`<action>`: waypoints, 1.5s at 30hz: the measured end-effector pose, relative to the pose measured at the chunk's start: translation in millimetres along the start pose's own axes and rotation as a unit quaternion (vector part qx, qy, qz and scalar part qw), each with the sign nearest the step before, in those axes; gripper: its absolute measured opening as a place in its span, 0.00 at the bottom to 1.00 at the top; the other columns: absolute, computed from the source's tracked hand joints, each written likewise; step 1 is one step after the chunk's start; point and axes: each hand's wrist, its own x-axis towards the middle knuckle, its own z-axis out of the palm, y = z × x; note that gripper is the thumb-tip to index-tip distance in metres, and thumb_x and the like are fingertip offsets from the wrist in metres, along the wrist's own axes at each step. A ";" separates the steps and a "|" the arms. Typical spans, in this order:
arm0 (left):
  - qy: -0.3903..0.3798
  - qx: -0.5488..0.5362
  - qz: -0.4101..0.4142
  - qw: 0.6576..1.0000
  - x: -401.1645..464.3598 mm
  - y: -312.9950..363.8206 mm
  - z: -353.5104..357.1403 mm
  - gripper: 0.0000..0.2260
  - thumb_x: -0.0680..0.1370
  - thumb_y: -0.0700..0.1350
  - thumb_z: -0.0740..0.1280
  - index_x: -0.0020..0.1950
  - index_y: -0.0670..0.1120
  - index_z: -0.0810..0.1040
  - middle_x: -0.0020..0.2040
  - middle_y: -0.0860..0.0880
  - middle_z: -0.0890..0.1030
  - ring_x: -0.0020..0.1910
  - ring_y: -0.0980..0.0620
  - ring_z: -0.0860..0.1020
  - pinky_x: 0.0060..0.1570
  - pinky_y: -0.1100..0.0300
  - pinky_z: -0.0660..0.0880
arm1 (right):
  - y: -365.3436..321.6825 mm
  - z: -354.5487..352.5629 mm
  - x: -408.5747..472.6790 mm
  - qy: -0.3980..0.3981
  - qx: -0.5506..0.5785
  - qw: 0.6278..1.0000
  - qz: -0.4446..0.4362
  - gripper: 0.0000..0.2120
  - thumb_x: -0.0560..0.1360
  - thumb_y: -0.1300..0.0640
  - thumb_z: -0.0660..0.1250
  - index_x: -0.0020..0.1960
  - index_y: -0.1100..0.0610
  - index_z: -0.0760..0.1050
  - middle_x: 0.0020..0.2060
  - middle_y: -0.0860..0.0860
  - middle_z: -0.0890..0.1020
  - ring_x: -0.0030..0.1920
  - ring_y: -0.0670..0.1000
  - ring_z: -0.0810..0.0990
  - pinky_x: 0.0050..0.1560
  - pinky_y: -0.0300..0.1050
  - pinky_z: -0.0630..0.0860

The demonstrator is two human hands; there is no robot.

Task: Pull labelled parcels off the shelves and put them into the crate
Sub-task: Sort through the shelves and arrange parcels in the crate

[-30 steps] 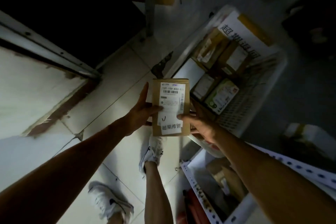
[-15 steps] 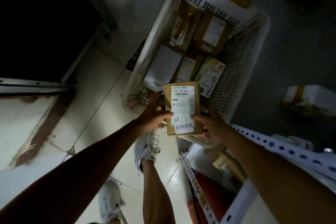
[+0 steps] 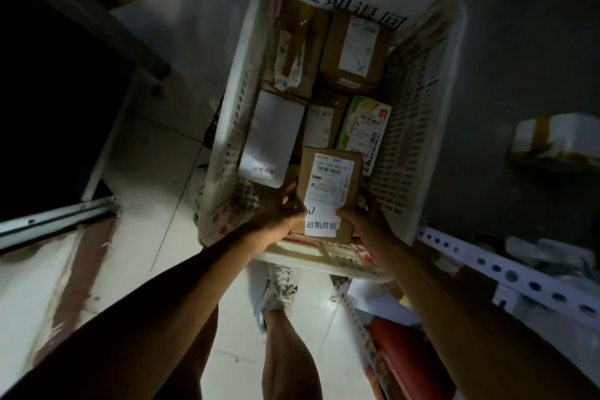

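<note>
A small brown cardboard parcel (image 3: 328,188) with a white shipping label and a white sticker is held over the near end of the white plastic crate (image 3: 418,127). My left hand (image 3: 279,214) grips its left edge and my right hand (image 3: 367,221) grips its lower right corner, thumb on the label. Several labelled parcels lie in the crate, among them a white one (image 3: 271,140), a green and white one (image 3: 363,127) and a brown box marked with a cross (image 3: 354,49). A printed paper sign (image 3: 350,0) covers the crate's far end.
The crate stands on a pale tiled floor (image 3: 156,166). A white perforated shelf rail (image 3: 506,273) runs at the right, with a red item (image 3: 399,357) below it. A taped white box (image 3: 558,140) lies at the far right. My shoe (image 3: 279,286) is just before the crate.
Both hands have carried the parcel forward from above the floor to over the crate's near end, and the view has swung so the crate fills the middle.
</note>
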 end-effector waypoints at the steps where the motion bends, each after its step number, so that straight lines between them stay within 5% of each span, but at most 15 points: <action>1: -0.003 0.014 0.003 1.000 8.6 2.9 -4.0 0.27 0.79 0.33 0.67 0.73 0.53 0.69 0.55 0.52 0.81 0.48 0.58 0.80 0.42 0.70 0.78 | -0.9 2.8 6.6 -0.004 0.009 1.000 -0.004 0.33 0.77 0.64 0.70 0.76 0.43 0.64 0.56 0.45 0.83 0.53 0.49 0.83 0.40 0.45 0.83; 4: 0.006 0.069 0.025 0.997 40.6 11.3 -17.8 0.28 0.77 0.33 0.68 0.72 0.55 0.72 0.57 0.52 0.81 0.58 0.54 0.80 0.48 0.67 0.79 | -6.8 11.5 30.6 -0.007 0.022 0.999 -0.026 0.29 0.77 0.64 0.69 0.71 0.41 0.68 0.57 0.41 0.82 0.54 0.46 0.83 0.41 0.44 0.82; 7: 0.017 0.046 0.035 0.998 73.9 22.4 -28.2 0.28 0.77 0.30 0.68 0.72 0.54 0.72 0.57 0.53 0.81 0.57 0.53 0.79 0.58 0.53 0.80 | -20.7 21.6 62.2 0.030 0.039 0.998 -0.048 0.27 0.78 0.64 0.69 0.73 0.48 0.67 0.57 0.43 0.81 0.56 0.48 0.82 0.42 0.43 0.83; 12: 0.034 -0.003 0.065 0.997 128.8 48.2 -34.4 0.30 0.77 0.30 0.68 0.74 0.55 0.70 0.59 0.54 0.79 0.61 0.52 0.78 0.55 0.52 0.80 | -45.5 25.5 117.0 0.079 0.041 0.991 -0.100 0.27 0.81 0.61 0.67 0.77 0.48 0.63 0.61 0.46 0.78 0.54 0.45 0.80 0.47 0.42 0.81; 16: 0.079 0.109 0.110 0.985 164.5 58.6 -34.2 0.28 0.78 0.36 0.71 0.75 0.53 0.70 0.65 0.47 0.80 0.65 0.46 0.78 0.54 0.46 0.82 | -54.6 24.3 149.9 0.116 0.023 0.984 -0.132 0.27 0.81 0.57 0.66 0.78 0.48 0.64 0.69 0.50 0.76 0.60 0.47 0.79 0.53 0.43 0.82; 19: 0.110 0.186 0.129 0.968 179.7 61.3 -38.9 0.24 0.77 0.41 0.72 0.72 0.52 0.74 0.63 0.47 0.81 0.62 0.45 0.81 0.49 0.46 0.84 | -55.5 25.7 165.3 0.118 0.002 0.983 -0.143 0.27 0.81 0.55 0.67 0.77 0.45 0.64 0.69 0.50 0.76 0.64 0.50 0.78 0.58 0.55 0.82; 24: 0.160 0.267 0.149 0.938 193.3 67.4 -42.7 0.11 0.77 0.43 0.72 0.60 0.49 0.83 0.55 0.47 0.85 0.53 0.46 0.84 0.50 0.52 0.83 | -51.1 28.0 182.5 0.127 -0.031 0.984 -0.120 0.29 0.83 0.56 0.64 0.80 0.45 0.58 0.71 0.53 0.75 0.66 0.55 0.78 0.61 0.58 0.80; 30: 0.167 0.302 0.138 0.928 204.1 72.1 -41.4 0.09 0.80 0.45 0.70 0.59 0.45 0.83 0.53 0.46 0.86 0.54 0.45 0.84 0.46 0.64 0.77 | -46.2 36.4 190.7 0.171 -0.055 0.979 -0.095 0.29 0.83 0.51 0.64 0.80 0.43 0.57 0.69 0.53 0.76 0.62 0.55 0.80 0.57 0.58 0.82; 37: 0.146 0.264 0.093 0.949 220.1 76.1 -41.8 0.11 0.75 0.42 0.73 0.58 0.46 0.82 0.57 0.41 0.83 0.58 0.42 0.81 0.59 0.48 0.79 | -63.2 32.8 204.0 0.168 -0.107 0.978 -0.064 0.32 0.82 0.52 0.65 0.81 0.45 0.54 0.72 0.53 0.73 0.65 0.56 0.78 0.56 0.52 0.82; 42: 0.138 0.310 0.110 0.934 220.1 70.9 -46.7 0.13 0.73 0.46 0.77 0.56 0.47 0.84 0.55 0.49 0.86 0.56 0.51 0.83 0.57 0.59 0.80 | -63.5 36.7 203.8 0.192 -0.096 0.975 -0.061 0.32 0.81 0.51 0.66 0.81 0.45 0.56 0.72 0.54 0.73 0.66 0.57 0.78 0.59 0.56 0.81; 45: 0.136 0.293 0.092 0.942 220.8 70.6 -47.6 0.13 0.73 0.45 0.77 0.57 0.47 0.84 0.56 0.48 0.85 0.57 0.49 0.83 0.59 0.56 0.80 | -64.4 38.8 202.8 0.208 -0.097 0.972 -0.058 0.31 0.81 0.51 0.67 0.80 0.47 0.59 0.72 0.53 0.74 0.66 0.56 0.78 0.60 0.55 0.81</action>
